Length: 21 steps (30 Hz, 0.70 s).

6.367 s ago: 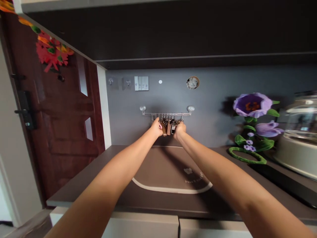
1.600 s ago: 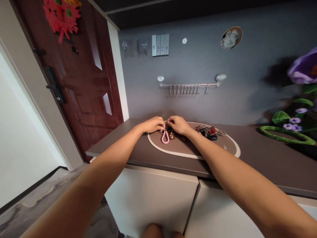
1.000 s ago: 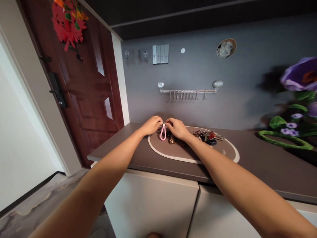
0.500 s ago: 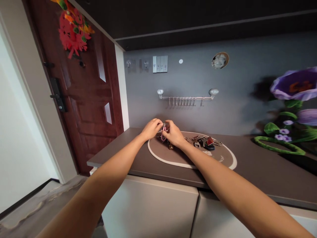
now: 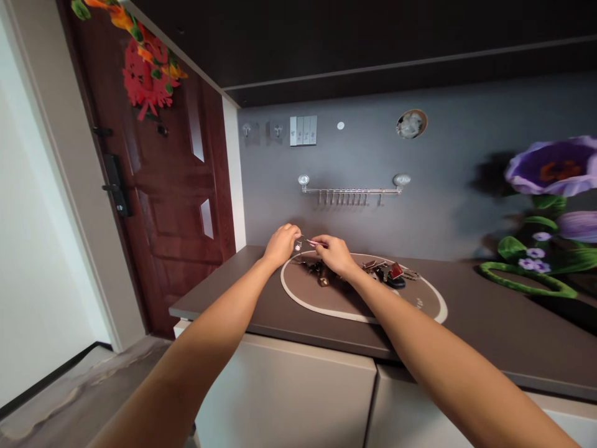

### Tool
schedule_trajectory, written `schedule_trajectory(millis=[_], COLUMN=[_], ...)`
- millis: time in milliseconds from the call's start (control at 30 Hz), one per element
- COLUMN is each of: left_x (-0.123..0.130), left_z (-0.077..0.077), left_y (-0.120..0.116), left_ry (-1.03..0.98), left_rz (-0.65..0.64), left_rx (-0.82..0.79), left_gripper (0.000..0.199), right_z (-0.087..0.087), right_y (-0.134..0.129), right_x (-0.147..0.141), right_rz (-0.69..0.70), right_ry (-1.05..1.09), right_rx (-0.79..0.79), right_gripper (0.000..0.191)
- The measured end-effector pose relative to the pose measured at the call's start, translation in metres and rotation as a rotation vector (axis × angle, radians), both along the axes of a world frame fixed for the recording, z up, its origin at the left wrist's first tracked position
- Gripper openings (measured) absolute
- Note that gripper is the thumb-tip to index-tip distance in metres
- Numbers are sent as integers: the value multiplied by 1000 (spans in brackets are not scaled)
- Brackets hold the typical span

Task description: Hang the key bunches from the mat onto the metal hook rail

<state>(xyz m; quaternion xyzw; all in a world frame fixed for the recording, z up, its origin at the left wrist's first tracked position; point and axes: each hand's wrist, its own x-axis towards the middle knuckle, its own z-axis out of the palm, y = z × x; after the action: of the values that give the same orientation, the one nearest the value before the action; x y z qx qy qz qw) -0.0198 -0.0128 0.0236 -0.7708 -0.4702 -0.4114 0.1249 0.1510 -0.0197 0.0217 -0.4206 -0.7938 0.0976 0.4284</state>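
Observation:
My right hand (image 5: 336,254) is closed around small pink-handled pliers (image 5: 319,243), whose thin metal tip points left toward my other hand. My left hand (image 5: 282,244) pinches at that tip, with a small pale pink charm (image 5: 297,247) dangling just below its fingertips. What exactly the left fingertips grip is too small to make out. Both hands hover over the back left of a brown oval mat (image 5: 336,302) with a white border. Dark and brown trinkets (image 5: 323,278) lie below my hands. More small metal and red pieces (image 5: 395,270) lie farther right.
The mat lies on a dark counter (image 5: 476,317) above pale cabinet doors. A clear rail with hooks (image 5: 352,191) is mounted on the grey wall behind. Purple artificial flowers (image 5: 555,171) stand at right. A dark red door (image 5: 177,186) is at left, and a shelf overhangs above.
The pliers have turned from roughly upright to nearly level, tip toward my left hand. My hands have drawn slightly apart, and the pale charm now hangs in sight. The view has tilted slightly upward.

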Motion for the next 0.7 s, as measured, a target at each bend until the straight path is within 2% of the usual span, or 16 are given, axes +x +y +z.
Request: schedule_trajectory(millis=[200,333,533,700], left_x=[5,9,16,22], left_z=[-4,-8,-8,-8], left_y=[7,9,7,0], left_ry=[-487,-724,-846,-816], left_rz=[-152,-318,-477,-543], left_rx=[-201,-335,-382,-385], left_gripper=[12,14,20,25], right_z=[-7,-13,-11,-10], right_y=[6,12,11,14], right_x=[0,-2,-6,-3], right_rz=[102,238,260,235], right_ry=[111,164,409,455], right_rx=[-207,-248,-216,-166], right_gripper=[22,23,28,26])
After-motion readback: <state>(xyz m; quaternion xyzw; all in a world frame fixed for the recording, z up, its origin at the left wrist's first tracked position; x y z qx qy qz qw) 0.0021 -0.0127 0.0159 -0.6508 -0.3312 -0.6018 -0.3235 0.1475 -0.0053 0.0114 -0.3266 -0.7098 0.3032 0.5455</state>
